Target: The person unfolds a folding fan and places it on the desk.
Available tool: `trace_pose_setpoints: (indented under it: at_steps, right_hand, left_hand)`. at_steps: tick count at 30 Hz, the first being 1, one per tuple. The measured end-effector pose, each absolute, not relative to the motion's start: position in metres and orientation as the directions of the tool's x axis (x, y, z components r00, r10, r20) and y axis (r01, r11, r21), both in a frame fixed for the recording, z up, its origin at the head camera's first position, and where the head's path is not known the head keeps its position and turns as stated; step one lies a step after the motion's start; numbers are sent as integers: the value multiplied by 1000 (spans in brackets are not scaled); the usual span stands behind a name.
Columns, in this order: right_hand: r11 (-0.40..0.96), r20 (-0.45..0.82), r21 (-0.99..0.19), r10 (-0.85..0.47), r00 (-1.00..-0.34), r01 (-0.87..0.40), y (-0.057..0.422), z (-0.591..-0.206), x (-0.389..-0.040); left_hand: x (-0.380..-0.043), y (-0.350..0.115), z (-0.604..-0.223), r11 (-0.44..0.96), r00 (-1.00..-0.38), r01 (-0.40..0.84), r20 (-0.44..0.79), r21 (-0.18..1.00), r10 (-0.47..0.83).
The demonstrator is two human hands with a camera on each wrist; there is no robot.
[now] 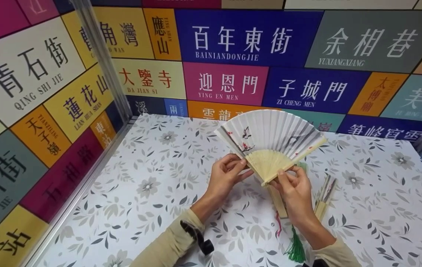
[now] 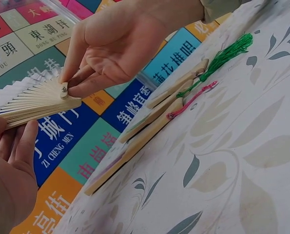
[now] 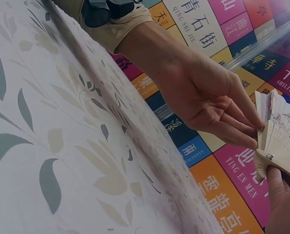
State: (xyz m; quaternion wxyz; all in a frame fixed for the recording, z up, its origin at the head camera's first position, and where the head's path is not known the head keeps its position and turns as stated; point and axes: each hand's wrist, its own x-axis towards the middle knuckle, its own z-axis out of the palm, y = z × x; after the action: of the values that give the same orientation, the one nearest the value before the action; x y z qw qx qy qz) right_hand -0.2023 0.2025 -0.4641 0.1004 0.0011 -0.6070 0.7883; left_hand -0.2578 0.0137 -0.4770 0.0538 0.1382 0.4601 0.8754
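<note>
A folding fan (image 1: 270, 139) is spread wide above the table, its white leaf painted with red blossoms and dark brushwork over pale ribs. My left hand (image 1: 227, 172) pinches the fan's left edge between thumb and fingers, as the right wrist view also shows. On the other side, my right hand (image 1: 294, 189) grips the right edge close to the rivet, thumb on the near face. Beneath the right hand lie folded fans (image 2: 135, 141) side by side, one with a green tassel (image 1: 296, 244) and one with a pink tassel (image 1: 278, 224). The right forearm partly covers them in the head view.
The table (image 1: 151, 222) has a white cloth with grey flowers and leaves. Panels of coloured blocks with Chinese lettering stand behind it (image 1: 248, 37) and along the left (image 1: 25, 78). A clear corner strip (image 1: 101, 59) joins them. Black straps (image 1: 198, 237) sit on the sleeves.
</note>
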Motion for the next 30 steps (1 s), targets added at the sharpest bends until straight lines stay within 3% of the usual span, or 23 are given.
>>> trace_pose_setpoints:
  at_steps: [30]
  right_hand:
    - [-324, 131, -929, 159, -979, -177, 200, -467, -204]
  left_hand:
    - [-258, 13, -477, -611, -982, 4, 118, 791, 147]
